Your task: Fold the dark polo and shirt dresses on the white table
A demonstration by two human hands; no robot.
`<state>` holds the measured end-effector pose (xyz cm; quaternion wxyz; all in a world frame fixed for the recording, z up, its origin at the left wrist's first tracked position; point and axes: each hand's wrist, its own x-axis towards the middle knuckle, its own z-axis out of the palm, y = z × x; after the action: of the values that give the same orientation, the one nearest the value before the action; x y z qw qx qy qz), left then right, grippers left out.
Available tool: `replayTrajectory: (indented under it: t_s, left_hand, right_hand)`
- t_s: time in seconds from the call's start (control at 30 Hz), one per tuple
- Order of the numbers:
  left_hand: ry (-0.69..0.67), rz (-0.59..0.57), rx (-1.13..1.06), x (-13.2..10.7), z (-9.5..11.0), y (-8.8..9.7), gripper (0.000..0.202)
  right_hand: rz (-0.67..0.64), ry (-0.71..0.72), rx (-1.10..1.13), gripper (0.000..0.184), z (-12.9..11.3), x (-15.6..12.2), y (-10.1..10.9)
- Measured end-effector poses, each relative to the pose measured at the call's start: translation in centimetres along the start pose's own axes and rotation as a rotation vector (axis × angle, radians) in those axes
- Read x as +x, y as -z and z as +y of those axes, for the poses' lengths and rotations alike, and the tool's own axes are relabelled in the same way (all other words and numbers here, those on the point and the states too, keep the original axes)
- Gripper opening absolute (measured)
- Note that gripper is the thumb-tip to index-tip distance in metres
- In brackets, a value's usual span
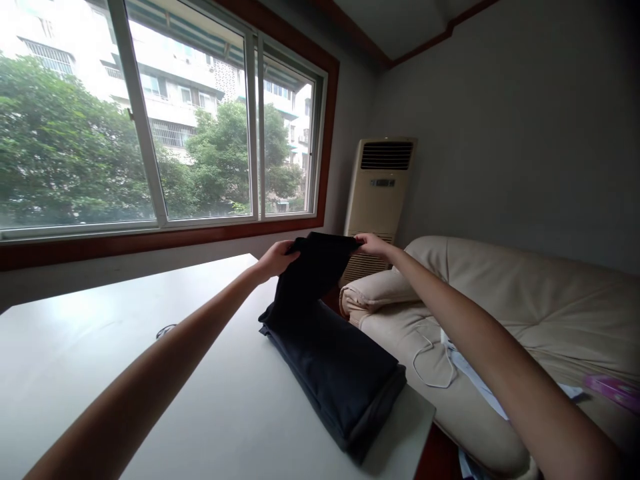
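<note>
My left hand (279,258) pinches one upper corner of a black garment (316,270), its thumb on the near face. At the opposite corner my right hand (370,245) grips the same cloth, so the top edge is stretched between both hands. The lower part of the garment comes down onto the far end of a folded stack of dark clothes (345,367) lying on the white table (210,400). Whether the raised cloth is joined to the top layer of that stack I cannot tell. Its exact kind does not show.
A small dark looped item (165,330) lies on the table beyond my left forearm. To the right stands a beige sofa (500,293) with a white cable (433,383), papers and a pink packet (613,392). An air conditioner (380,193) and a window (200,133) are behind.
</note>
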<state>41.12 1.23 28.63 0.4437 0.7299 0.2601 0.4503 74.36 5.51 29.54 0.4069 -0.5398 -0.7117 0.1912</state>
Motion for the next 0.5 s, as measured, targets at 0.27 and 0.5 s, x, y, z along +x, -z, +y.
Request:
replayTrajectory:
  t_s: [0.27, 0.5]
  left_hand:
    - [0.037, -0.158, 0.037, -0.3, -0.3, -1.5, 0.023]
    - [0.016, -0.27, 0.299, -5.6, -0.8, -4.6, 0.025]
  right_hand:
    - [-0.293, -0.166, -0.003, 0.027, 0.0, -1.7, 1.9]
    - [-0.604, -0.323, -0.029, 0.025, -0.8, -5.9, 2.8]
